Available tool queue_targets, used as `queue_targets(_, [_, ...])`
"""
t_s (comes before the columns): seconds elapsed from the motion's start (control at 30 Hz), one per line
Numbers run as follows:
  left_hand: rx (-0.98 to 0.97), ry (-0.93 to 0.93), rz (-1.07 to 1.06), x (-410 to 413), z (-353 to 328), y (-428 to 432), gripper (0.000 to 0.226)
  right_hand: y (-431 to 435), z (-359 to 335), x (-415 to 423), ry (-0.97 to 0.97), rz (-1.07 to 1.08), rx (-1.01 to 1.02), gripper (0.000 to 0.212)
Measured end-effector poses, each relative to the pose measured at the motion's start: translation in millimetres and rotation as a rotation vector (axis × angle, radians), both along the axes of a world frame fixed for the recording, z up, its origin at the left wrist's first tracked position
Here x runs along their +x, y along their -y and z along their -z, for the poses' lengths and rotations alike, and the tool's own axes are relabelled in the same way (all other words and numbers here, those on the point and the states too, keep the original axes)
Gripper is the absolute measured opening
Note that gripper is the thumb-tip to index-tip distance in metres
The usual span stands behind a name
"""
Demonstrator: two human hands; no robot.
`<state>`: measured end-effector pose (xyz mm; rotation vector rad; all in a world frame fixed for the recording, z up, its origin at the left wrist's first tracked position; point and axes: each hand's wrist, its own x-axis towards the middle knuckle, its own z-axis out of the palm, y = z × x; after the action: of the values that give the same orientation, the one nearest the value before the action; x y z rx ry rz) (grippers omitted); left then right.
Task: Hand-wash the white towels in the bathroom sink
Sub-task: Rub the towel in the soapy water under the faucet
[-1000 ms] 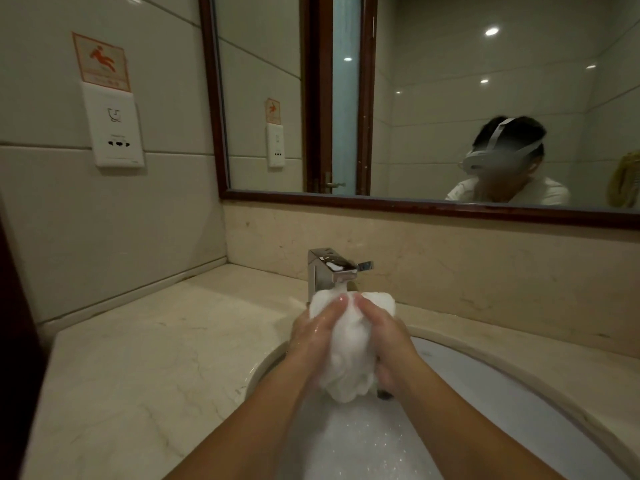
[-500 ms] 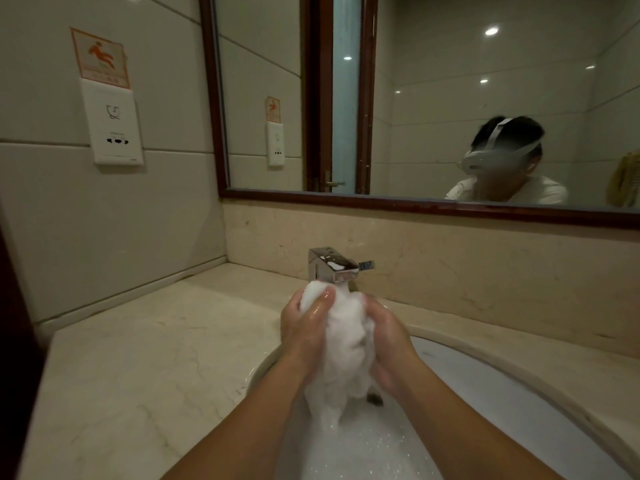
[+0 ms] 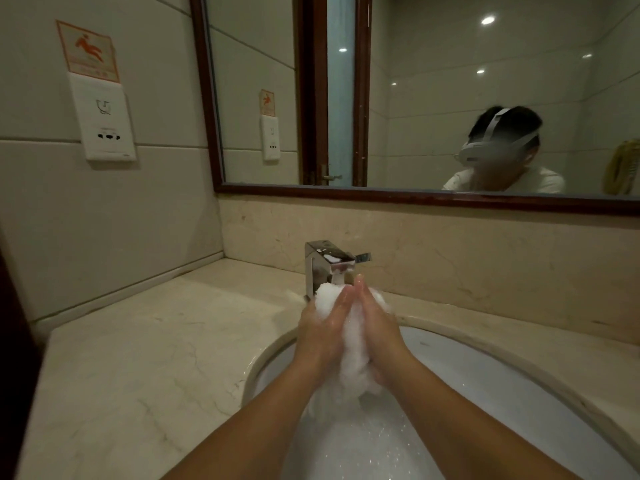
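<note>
Soapy white towel (image 3: 349,362) bunched between my palms, over the back edge of the sink (image 3: 519,348), just under the faucet (image 3: 322,268); its tail hangs toward the foamy water. Left hand (image 3: 320,336) and right hand (image 3: 379,336) press flat, fingers nearly straight, nothing curled round it. Risks, as I judge them: lather is slick, so the wad may slide out; fingertips may knock the spout; suds may spill onto the countertop (image 3: 138,358). Count: one towel seen, one faucet, one sink, two hands.

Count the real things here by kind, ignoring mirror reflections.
Soapy white towel: 1
Square chrome faucet: 1
White oval sink basin: 1
White wall socket plate: 1
Orange warning sign: 1
Brown-framed wall mirror: 1
Bare hands (left hand, right hand): 2
Total: 8
</note>
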<state>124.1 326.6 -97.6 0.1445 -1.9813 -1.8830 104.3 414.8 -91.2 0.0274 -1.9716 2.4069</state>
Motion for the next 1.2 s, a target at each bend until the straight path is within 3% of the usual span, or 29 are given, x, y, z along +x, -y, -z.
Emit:
queue_targets(0.1, [-0.172, -0.047, -0.109, -2, 4, -2, 0.071, 5, 3, 4, -0.020, 0.103, 0.115, 0.047])
queue_targets(0.2, [-0.268, -0.104, -0.158, 1, 2, -1, 0.052, 8, 2, 6, 0.032, 0.196, 0.085, 0.046])
queue_targets(0.3, [-0.303, -0.127, -0.185, -3, 0, 0, 0.047, 8, -1, 6, 0.042, 0.245, 0.061, 0.043])
queue_targets(0.43, [-0.200, -0.137, -0.216, -11, -5, 5, 0.047, 6, -8, 6, -0.055, 0.198, 0.120, 0.047])
queue_targets(0.6, [-0.039, -0.081, -0.287, -12, -10, 10, 0.050, 10, -8, 11, -0.031, 0.108, 0.275, 0.056])
queue_targets(0.73, [0.288, 0.059, 0.144, -7, -1, -2, 0.090, 20, -1, 15, -0.053, -0.016, 0.446, 0.093])
queue_targets(0.77, [0.355, 0.103, 0.188, -9, 1, 0, 0.090, 17, 0, 14, -0.036, 0.006, 0.459, 0.094])
queue_targets(0.87, [0.279, 0.105, 0.191, -12, 0, 13, 0.049, 1, 2, 4, -0.029, 0.085, 0.317, 0.063])
queue_targets(0.93, [0.165, 0.043, 0.073, -16, 0, 22, 0.031, -6, 1, -6, 0.018, 0.116, 0.177, 0.042])
queue_targets(1.0, [0.019, -0.035, -0.006, -17, -1, 25, 0.038, -9, 0, -14, 0.079, 0.102, 0.056, 0.039])
queue_targets(1.1, [-0.075, 0.013, 0.039, -14, -2, 19, 0.050, -12, -4, -15, 0.173, 0.040, -0.119, 0.047])
queue_targets(1.2, [-0.008, -0.014, 0.106, -22, 4, 13, 0.100, -10, -8, -13, 0.206, -0.035, -0.229, 0.050])
